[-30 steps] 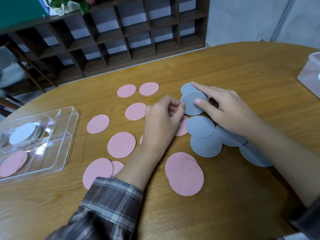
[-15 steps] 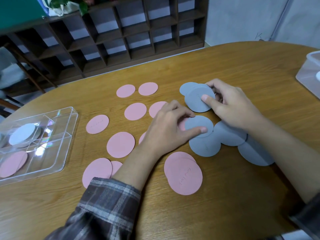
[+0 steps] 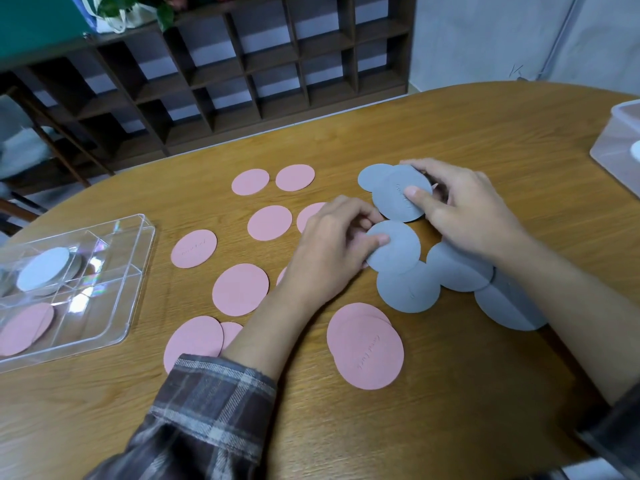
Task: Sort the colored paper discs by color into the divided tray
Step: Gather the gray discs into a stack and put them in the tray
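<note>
At far left, a clear divided tray [image 3: 140,282] is set on the wooden table [image 3: 450,393], with stacked grey discs [image 3: 43,273] held in its far compartment and sorted pink discs [image 3: 24,329] in the near one. Loose pink discs [image 3: 240,289] are spread at centre. The near grey disc [image 3: 398,252] is pinched by the curled left hand [image 3: 329,258]. Just beyond it, the far grey disc [image 3: 394,202] is gripped between thumb and fingers of the right hand [image 3: 467,209]. Overlapping grey discs [image 3: 408,292] are partly covered by the right forearm.
</note>
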Available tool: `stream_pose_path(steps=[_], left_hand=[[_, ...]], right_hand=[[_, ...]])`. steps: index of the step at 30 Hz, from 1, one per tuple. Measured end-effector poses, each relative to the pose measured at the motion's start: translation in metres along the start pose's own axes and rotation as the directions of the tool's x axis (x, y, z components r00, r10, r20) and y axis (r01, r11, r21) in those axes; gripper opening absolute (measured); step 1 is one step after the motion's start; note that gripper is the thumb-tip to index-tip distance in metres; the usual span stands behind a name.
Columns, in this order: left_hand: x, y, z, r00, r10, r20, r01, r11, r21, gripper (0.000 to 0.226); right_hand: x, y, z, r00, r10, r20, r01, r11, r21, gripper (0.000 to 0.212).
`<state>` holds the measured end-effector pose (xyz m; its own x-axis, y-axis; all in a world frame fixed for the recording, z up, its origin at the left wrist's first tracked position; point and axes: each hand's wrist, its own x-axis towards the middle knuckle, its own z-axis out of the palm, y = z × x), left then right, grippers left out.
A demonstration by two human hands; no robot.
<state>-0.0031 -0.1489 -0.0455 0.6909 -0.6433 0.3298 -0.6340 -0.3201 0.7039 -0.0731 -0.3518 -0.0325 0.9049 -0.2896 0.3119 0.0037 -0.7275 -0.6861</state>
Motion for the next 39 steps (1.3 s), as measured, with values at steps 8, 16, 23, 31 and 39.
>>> stream_pose_path(steps=[8,16,23,31,39], left_hand=[[-0.001,0.003,-0.001,0.959,-0.134,-0.250,0.074,0.969,-0.237,0.009],[0.001,-0.005,0.004,0.944,-0.156,-0.291,0.121,0.984,-0.134,0.025],[0.002,-0.003,0.003,0.938,-0.084,-0.335,0.084,0.996,-0.016,0.024],[0.003,0.001,0.006,0.938,-0.010,-0.347,0.045,0.995,0.091,0.020],[0.013,-0.002,0.005,0.973,-0.016,-0.232,0.046,0.991,0.127,0.027]], right_hand=[[-0.002,-0.004,0.002,0.995,-0.003,0.103,-0.005,0.997,0.074,0.043],[-0.004,-0.010,0.002,0.988,-0.038,0.152,0.020,0.993,0.120,0.043],[-0.005,-0.008,0.006,0.980,-0.050,0.190,0.041,0.998,0.052,0.045],[-0.004,-0.010,0.005,0.982,-0.104,0.155,0.121,0.987,-0.104,0.040],[0.003,0.010,-0.014,0.994,-0.045,0.095,0.042,0.999,0.033,0.020]])
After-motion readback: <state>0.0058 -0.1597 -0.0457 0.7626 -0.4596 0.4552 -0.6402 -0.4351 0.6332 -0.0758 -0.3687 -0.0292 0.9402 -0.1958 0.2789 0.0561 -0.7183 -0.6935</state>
